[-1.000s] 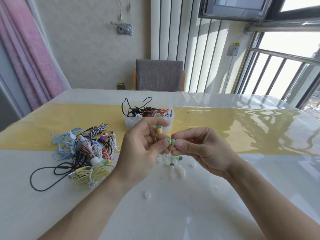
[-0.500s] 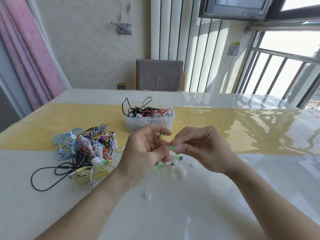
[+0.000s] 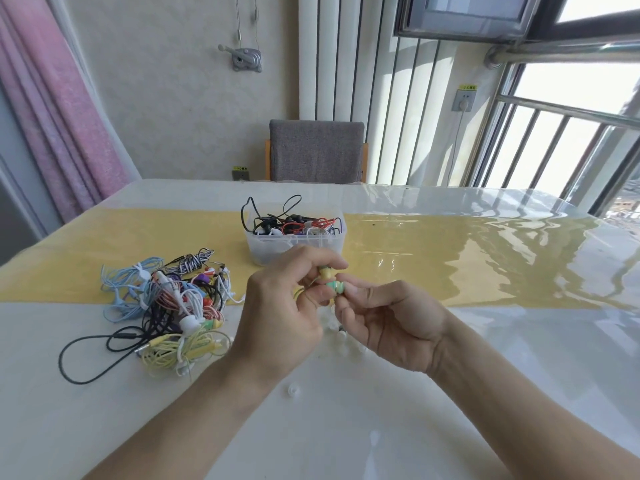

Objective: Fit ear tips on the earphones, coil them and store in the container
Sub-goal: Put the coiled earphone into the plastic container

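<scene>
I see both hands together over table (image 3: 381, 427): left hand (image 3: 277, 320) pinches yellow earbud (image 3: 325, 273), right hand (image 3: 391, 323) pinches green earbud (image 3: 336, 286) (container (image 3: 294, 251) behind).

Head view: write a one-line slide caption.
Both hands, left hand and right hand, hold a green earbud above loose ear tips, between a cable pile and the container.

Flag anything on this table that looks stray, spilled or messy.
One white ear tip lies alone, nearer the person than the loose ear tips under the hands. A black cable loops out over the container rim. The earphone pile is tangled, not coiled.
</scene>
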Demonstrator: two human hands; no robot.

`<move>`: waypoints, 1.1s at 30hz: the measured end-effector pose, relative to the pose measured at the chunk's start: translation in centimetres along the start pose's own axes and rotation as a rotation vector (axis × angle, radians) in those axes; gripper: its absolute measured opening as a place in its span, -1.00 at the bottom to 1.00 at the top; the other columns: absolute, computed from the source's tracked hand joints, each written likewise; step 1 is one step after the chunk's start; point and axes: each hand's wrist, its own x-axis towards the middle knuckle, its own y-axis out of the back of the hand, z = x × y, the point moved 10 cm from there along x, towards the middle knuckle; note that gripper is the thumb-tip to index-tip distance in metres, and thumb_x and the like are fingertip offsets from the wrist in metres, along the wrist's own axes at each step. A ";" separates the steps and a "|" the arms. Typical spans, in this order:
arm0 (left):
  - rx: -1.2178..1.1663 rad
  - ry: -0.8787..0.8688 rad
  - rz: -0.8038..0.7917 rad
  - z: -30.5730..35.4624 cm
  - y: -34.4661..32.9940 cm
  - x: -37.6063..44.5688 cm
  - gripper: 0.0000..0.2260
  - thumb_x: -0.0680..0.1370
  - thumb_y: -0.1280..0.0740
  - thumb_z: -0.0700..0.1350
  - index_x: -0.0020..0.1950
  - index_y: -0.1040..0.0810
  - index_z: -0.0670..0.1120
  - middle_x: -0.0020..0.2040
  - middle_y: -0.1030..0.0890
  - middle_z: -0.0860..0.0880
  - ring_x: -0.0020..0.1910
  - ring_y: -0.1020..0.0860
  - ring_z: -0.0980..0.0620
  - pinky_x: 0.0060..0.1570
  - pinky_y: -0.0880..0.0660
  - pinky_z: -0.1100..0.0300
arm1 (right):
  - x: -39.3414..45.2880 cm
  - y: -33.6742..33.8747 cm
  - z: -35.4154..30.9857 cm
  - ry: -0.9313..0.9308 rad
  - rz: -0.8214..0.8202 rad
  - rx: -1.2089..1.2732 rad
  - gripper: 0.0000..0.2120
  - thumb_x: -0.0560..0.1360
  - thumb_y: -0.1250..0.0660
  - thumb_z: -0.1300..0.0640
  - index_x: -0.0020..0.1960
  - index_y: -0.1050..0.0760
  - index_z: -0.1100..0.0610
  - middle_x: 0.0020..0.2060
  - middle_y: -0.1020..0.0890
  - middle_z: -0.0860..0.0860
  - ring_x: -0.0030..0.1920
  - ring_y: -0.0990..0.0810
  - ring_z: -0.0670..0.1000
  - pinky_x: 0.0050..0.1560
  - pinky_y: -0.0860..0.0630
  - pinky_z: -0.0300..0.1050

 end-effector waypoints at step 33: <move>-0.190 0.278 0.152 -3.0 0.3 -1.0 -0.62 0.44 -0.43 -0.40 0.08 -0.52 0.04 -0.22 -0.56 -0.11 -0.24 -0.60 -0.03 -0.15 -0.58 0.08 | -1.2 -0.3 -5.5 0.547 0.044 -0.686 -0.76 0.41 -0.45 0.18 0.02 -0.65 0.29 -0.19 -0.71 0.22 -0.19 -0.68 0.10 -0.10 -0.62 -0.09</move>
